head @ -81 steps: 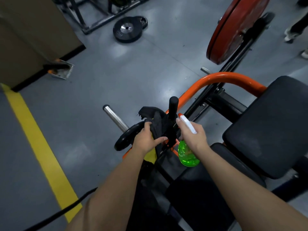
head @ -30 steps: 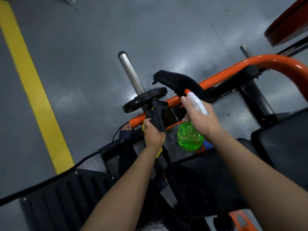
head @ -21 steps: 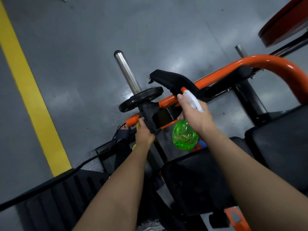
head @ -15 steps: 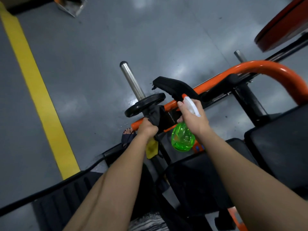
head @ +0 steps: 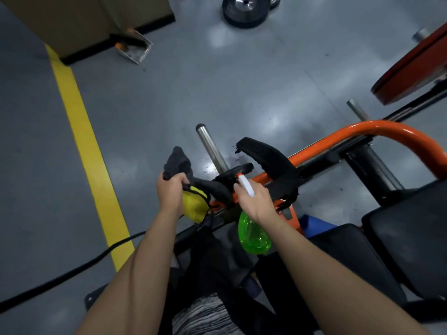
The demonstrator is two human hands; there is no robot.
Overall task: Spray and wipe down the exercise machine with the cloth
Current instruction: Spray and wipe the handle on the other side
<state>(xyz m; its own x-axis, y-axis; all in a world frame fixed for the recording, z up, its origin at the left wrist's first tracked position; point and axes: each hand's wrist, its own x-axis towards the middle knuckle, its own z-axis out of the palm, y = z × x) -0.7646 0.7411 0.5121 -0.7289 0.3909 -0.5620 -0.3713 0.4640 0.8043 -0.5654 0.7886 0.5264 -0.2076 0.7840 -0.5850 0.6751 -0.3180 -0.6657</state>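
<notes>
Left hand (head: pixel 169 192) grips cloth (head: pixel 180 163), dark with yellow part, just left of machine (head: pixel 358 134); contact with orange bar unclear. Right hand (head: pixel 254 201) grips green bottle (head: pixel 252 234), nozzle near small plate (head: pixel 242 168) on steel peg (head: pixel 210 146)

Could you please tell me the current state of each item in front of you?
left hand, gripping the cloth.
cloth, bunched up in that hand.
right hand, gripping the spray bottle.
spray bottle, nozzle pointing toward the orange frame.
chrome peg, carrying one small black plate.
</notes>
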